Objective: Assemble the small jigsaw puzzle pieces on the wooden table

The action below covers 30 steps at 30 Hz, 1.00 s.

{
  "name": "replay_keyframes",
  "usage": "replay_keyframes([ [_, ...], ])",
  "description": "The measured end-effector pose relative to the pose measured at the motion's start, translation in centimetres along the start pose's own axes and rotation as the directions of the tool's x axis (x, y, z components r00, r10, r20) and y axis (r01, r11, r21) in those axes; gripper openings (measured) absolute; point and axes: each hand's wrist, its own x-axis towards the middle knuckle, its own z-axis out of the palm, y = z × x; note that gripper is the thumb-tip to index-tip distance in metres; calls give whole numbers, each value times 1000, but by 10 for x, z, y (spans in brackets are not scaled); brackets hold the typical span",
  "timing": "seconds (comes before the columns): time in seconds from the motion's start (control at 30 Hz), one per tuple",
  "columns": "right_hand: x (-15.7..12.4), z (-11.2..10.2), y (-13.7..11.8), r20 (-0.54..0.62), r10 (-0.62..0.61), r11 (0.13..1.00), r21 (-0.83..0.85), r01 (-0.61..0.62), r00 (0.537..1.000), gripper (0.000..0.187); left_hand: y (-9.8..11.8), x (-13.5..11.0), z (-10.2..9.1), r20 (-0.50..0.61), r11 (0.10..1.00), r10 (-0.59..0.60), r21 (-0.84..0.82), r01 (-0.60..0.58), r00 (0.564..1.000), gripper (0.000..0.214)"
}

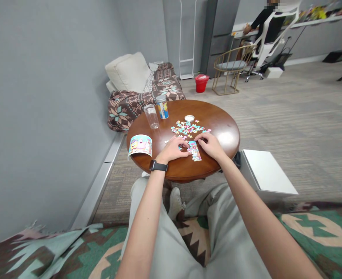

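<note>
A narrow strip of joined jigsaw puzzle pieces point(195, 151) lies near the front edge of the round table. At its left side, my left hand point(175, 149) has thumb and forefinger closed about a small puzzle piece point(189, 150). My right hand point(210, 144) rests by the strip's upper right corner, fingers bent and tips together; whatever they pinch is too small to tell. Just beyond both hands spreads a pile of loose puzzle pieces point(187, 127). To the left, a curled picture sheet with cartoon figures point(140, 145) lies at the table's edge.
On the brown table point(211, 112) stand a clear plastic cup point(151, 117), a printed can point(162, 107) and a round lid point(189, 118). A white box point(270, 170) stands right of the table. Farther off are a red bin point(201, 83), a metal chair point(232, 66) and a seated person.
</note>
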Motion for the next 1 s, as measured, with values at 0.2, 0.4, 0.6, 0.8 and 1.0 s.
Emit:
replay_keyframes([
  [0.2,0,0,-1,-1,11,1000,14,-11,1000,19,-1,-1,0,-5,1000,2,17,-2,1000,13],
  [0.4,0,0,-1,-5,23,1000,13,-23,1000,19,-1,-1,1,0,1000,6,15,-6,1000,13],
  [0.6,0,1,-1,-6,19,1000,15,-19,1000,19,1,-1,0,-12,1000,9,6,-9,1000,11],
  [0.8,0,0,-1,-3,7,1000,12,-7,1000,19,0,-1,0,-12,1000,19,13,-19,1000,15],
  [1.0,0,0,0,-8,16,1000,11,-16,1000,19,-2,-1,2,-112,997,-27,-70,20,993,19],
])
